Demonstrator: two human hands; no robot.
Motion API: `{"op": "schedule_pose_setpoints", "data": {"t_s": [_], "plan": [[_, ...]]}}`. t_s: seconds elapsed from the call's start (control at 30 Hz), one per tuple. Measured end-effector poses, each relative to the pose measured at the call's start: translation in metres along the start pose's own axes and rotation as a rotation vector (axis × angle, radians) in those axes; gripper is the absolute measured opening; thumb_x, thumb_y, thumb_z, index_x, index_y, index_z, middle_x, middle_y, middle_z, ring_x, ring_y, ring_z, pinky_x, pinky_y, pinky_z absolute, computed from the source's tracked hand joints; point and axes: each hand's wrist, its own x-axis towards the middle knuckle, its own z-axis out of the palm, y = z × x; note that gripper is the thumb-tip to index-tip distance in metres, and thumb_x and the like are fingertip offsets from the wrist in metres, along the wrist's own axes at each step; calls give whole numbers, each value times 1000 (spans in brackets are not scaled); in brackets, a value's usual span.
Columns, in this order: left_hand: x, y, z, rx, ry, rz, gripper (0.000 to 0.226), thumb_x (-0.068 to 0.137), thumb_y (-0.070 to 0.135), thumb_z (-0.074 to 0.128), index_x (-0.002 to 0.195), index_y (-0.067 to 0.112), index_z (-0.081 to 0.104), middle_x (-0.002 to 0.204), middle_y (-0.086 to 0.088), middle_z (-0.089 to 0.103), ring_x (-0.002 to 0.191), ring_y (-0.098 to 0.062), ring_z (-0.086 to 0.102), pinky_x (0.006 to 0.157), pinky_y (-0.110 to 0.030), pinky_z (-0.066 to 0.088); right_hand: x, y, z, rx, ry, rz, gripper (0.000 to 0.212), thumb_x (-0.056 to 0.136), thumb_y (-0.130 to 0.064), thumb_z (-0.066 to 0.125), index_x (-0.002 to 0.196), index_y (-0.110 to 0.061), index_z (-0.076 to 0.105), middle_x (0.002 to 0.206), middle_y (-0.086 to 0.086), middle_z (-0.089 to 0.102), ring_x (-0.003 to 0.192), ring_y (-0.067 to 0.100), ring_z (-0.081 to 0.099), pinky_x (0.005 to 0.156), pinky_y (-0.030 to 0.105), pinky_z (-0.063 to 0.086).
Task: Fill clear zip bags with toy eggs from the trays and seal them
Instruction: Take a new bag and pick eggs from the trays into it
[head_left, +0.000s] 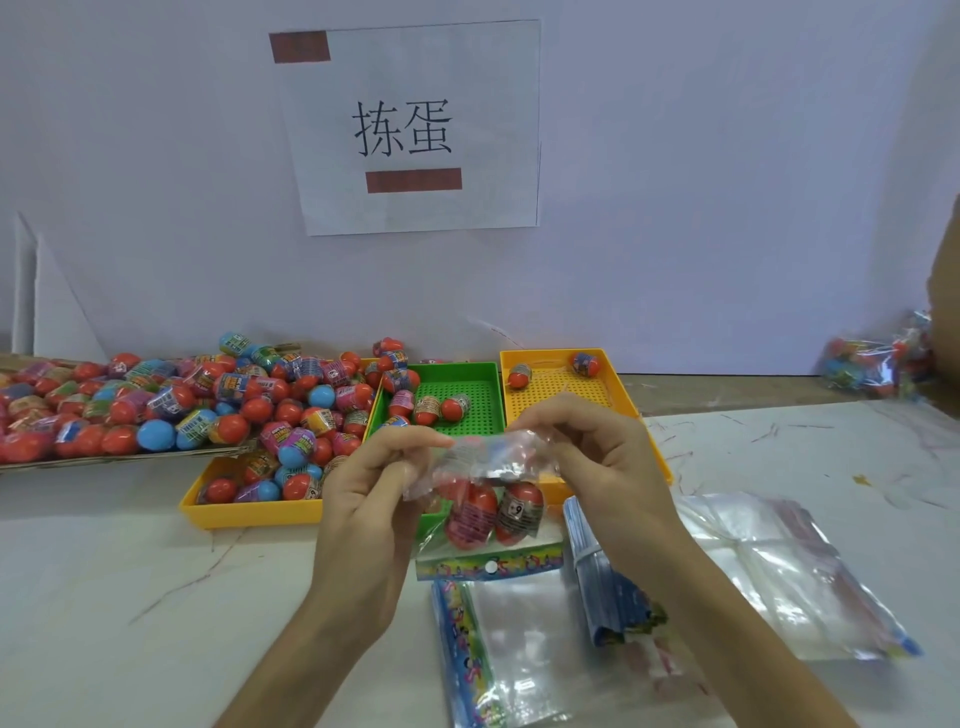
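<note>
Both hands hold a clear zip bag (488, 519) above the table's middle. My left hand (374, 483) pinches the bag's upper left edge and my right hand (587, 457) pinches its upper right edge. Several red toy eggs (470, 514) hang inside it, over a colourful printed strip along its bottom. Behind the bag stands a green tray (488, 374) with a few eggs. A yellow tray (613, 395) to its right holds two eggs. Another yellow tray (249, 512) on the left is heaped with eggs.
A flat board (130, 457) at far left carries a big pile of eggs. Empty zip bags (519, 649) lie in front of me, with a blue bundle (602, 587) and more clear bags (779, 571) to the right. Filled bags (872, 364) sit at far right by the white wall.
</note>
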Motion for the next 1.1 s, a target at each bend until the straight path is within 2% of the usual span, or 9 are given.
{"op": "schedule_pose_setpoints", "data": {"t_s": [0.07, 0.17, 0.3, 0.5, 0.63, 0.73, 0.8, 1.03, 1.1], "plan": [[0, 1, 0, 13, 5, 9, 64, 97, -14, 36, 67, 23, 78, 76, 6, 68, 74, -4, 64, 61, -17, 53, 0, 0, 0, -10, 0, -25, 42, 93, 4, 51, 91, -27, 78, 92, -3, 71, 95, 20, 66, 82, 35, 55], [0, 0, 0, 11, -19, 22, 62, 95, -16, 37, 62, 21, 74, 70, 6, 63, 68, -5, 59, 60, -16, 50, 0, 1, 0, 2, -4, -36, 40, 92, 2, 47, 90, -24, 77, 87, -6, 70, 85, 18, 66, 78, 36, 56], [0, 1, 0, -41, -64, 11, 39, 86, -1, 50, 57, 19, 67, 68, 4, 54, 65, -8, 49, 61, -17, 46, 0, 4, 0, 50, -39, -52, 35, 98, 10, 47, 87, -13, 71, 80, -4, 65, 74, 19, 62, 71, 29, 50], [-1, 7, 2, -142, -116, -53, 24, 76, 10, 65, 53, 15, 61, 72, -1, 45, 70, -13, 42, 63, -20, 43, 0, 5, 3, 110, -53, -84, 30, 92, 8, 49, 80, -10, 70, 81, -2, 61, 76, 19, 58, 68, 28, 50], [-2, 9, 0, -170, -92, -88, 32, 81, 11, 57, 50, 16, 59, 76, -2, 46, 75, -17, 44, 63, -22, 44, 0, 5, 5, 136, -33, -93, 33, 91, 5, 54, 78, -15, 77, 82, -6, 61, 77, 17, 59, 67, 28, 51], [0, 11, -2, -148, -75, -103, 38, 84, 8, 64, 48, 17, 59, 79, -4, 44, 77, -23, 39, 65, -29, 38, 0, 6, 5, 118, -3, -100, 35, 90, 2, 56, 81, -21, 80, 83, -6, 61, 79, 24, 58, 67, 42, 51], [0, 11, -3, -144, -70, -106, 38, 85, 11, 57, 47, 18, 61, 79, -5, 42, 77, -24, 37, 68, -34, 33, -1, 6, 4, 113, 3, -89, 36, 90, 1, 56, 83, -23, 81, 84, -5, 59, 82, 26, 55, 69, 48, 48], [0, 12, -3, -156, -95, -106, 41, 84, 9, 52, 45, 17, 62, 81, -3, 47, 80, -21, 44, 69, -31, 40, -1, 5, 7, 81, -16, -107, 43, 88, 7, 53, 89, -24, 81, 86, -3, 58, 85, 22, 54, 69, 41, 46], [0, 12, -3, -171, -99, -101, 41, 84, 10, 53, 44, 16, 61, 80, -3, 46, 78, -20, 44, 67, -28, 43, -2, 4, 7, 101, -34, -92, 40, 88, 6, 53, 81, -21, 82, 85, 0, 55, 84, 22, 52, 69, 37, 45]]}}
